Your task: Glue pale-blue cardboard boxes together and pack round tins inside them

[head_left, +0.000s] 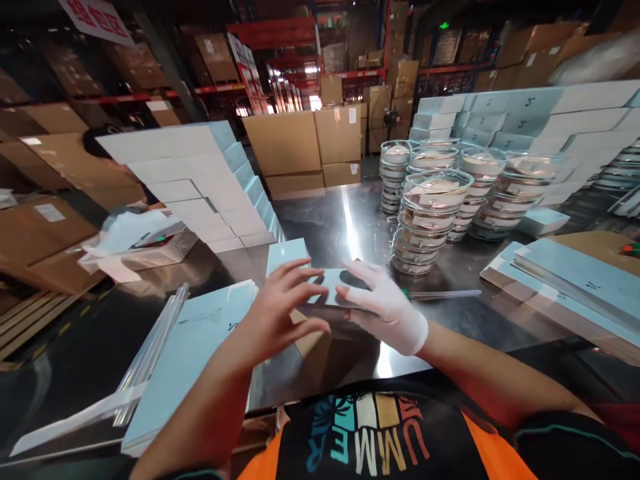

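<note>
Left hand [280,307], bare, and right hand [385,310], in a white glove, both press spread fingers on a small pale-blue box [334,288] lying on the steel table [350,220] in front of the person; grip looks flat rather than clenched. Stacked clear dishes [427,220] stand behind right, pale-blue flat sheets [195,347] lie at left.

Location type: warehouse packing area. Evidence: red steel pallet racking [280,33] across the upper frame, loaded with brown cartons; further cartons [310,143] stacked on the floor at centre. A steel worktable [345,227] carries stacked pale-blue boxes [200,180] at left and, at right, what appear to be glass dishes [425,220] in columns.
</note>
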Tool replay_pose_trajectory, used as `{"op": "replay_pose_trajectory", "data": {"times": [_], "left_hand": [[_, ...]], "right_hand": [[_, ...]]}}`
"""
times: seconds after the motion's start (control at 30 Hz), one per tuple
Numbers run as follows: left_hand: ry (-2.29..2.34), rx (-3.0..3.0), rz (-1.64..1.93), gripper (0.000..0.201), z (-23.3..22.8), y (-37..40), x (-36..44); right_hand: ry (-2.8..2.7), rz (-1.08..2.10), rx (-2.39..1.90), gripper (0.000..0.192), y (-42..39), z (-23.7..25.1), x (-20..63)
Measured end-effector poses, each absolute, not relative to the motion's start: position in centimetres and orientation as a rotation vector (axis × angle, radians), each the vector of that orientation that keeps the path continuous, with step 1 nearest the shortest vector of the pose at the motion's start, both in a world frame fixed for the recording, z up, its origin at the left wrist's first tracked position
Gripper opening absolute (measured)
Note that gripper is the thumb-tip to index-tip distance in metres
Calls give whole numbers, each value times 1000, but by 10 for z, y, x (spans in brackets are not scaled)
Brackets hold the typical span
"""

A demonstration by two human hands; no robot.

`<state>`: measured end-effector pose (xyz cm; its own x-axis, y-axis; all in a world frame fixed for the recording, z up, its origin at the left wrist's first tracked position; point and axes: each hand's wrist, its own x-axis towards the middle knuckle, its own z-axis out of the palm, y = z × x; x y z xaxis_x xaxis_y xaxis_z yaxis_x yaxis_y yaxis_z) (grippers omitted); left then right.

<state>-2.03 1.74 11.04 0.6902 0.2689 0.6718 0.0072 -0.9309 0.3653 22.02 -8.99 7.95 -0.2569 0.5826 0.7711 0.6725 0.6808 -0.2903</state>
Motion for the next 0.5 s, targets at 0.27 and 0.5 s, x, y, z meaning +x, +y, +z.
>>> {"op": "replay_pose_trajectory", "data": {"times": [0.27, 0.5], "left_hand": [[574, 2593, 985, 63, 134, 23, -25], [892, 1282, 1805, 43, 105, 53, -78]], "right_hand": [[-1587, -400, -1497, 66, -55, 168, 370], [-1471, -392, -1963, 39, -58, 199, 499]]}}
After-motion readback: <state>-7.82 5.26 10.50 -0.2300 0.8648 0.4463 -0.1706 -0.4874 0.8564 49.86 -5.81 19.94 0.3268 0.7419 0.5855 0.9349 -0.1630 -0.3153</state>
